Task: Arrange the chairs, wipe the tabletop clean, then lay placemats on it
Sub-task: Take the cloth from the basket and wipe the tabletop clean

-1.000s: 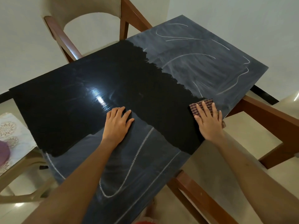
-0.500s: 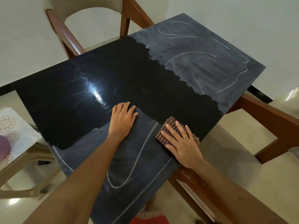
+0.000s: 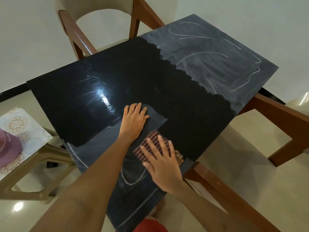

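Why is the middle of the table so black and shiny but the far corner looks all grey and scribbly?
The middle patch is deep black, while the far corner is dull grey. The middle patch throws back a bright glint of light; the far corner shows none. The far corner carries pale curved streaks; the middle patch has none. It looks as if the checked cloth under the right hand has wiped only the middle. Both are parts of one flat tabletop.

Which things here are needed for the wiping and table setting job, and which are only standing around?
Part of the job:
- tabletop, partly wiped, chalky at far right and near edge
- checked cloth under the right hand
- left hand, flat on the top
- wooden chairs
- patterned placemat

Standing around:
- purple object on the placemat
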Available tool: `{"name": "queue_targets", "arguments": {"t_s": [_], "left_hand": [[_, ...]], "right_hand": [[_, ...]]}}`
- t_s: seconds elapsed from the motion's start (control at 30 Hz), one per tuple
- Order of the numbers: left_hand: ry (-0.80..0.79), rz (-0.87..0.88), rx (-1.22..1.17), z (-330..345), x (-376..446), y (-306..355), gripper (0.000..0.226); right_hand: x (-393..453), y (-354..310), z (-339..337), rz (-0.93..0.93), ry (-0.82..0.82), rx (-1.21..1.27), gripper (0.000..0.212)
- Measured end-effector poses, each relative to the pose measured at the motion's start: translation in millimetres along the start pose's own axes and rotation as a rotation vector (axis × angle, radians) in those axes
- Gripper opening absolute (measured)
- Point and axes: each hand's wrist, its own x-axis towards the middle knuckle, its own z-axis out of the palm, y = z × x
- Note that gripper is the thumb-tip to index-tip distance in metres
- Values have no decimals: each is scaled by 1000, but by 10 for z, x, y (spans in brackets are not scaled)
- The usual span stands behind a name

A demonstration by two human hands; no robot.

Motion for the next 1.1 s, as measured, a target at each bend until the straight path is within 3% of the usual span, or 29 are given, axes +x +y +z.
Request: {"name": "queue_targets", "arguments": {"t_s": [0.17,0.33,0.53,0.63,0.77,0.9,1.1], "left_hand": [[-9,-14,-57,-62,-77,-79,37],[12,2,-53,-84,-253,-259,40],[4,-53,-19,-117,-533,-515,47],[-2,-81,-32,-101,-579,-509,46],[26,-91,-72,-56,-588,-515,36],[57,-125,-103,-56,-606,-523,38],[73,-160,-101,-79,-630,-511,39]], "right_hand": [[163,222,-75,-178,-33,-42,49],[799,583,-186,165,1,-38,52],[1103,607,-245,265,-26,-34,53],[1033,411,-238,184,-13,-23,55],[845,-65,-104,-61,-15,-54,54],[878,46,-99,-156,-5,-48,51],[1481,517,-264,181,-19,16,53]]}}
